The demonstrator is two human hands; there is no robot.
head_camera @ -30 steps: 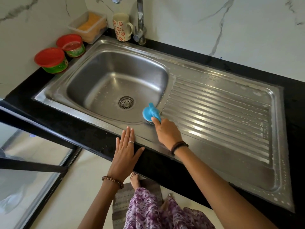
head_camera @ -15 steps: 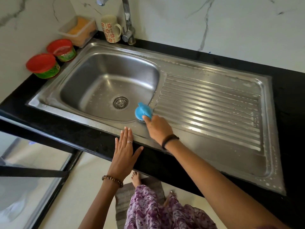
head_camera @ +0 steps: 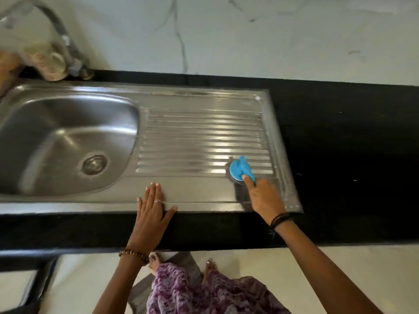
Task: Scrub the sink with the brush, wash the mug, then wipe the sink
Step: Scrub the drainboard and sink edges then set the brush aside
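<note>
The task looks to be in its first step: the right hand grips the blue brush on the sink's ribbed drainboard, the left hand rests flat on the front rim, and the mug waits unwashed beside the tap, wiping not begun.

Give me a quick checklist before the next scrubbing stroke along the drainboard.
1. Brush gripped: ok. The right hand holds the blue brush by its handle.
2. Brush on the steel: ok. Its head sits at the near right corner of the drainboard.
3. Body braced: ok. The left hand lies flat on the sink's front rim.
4. Path over the ribs free: ok. Nothing stands on them.
5. Mug out of the way: ok. The mug stands by the tap, blurred.
6. Basin already scrubbed: cannot tell.
</note>
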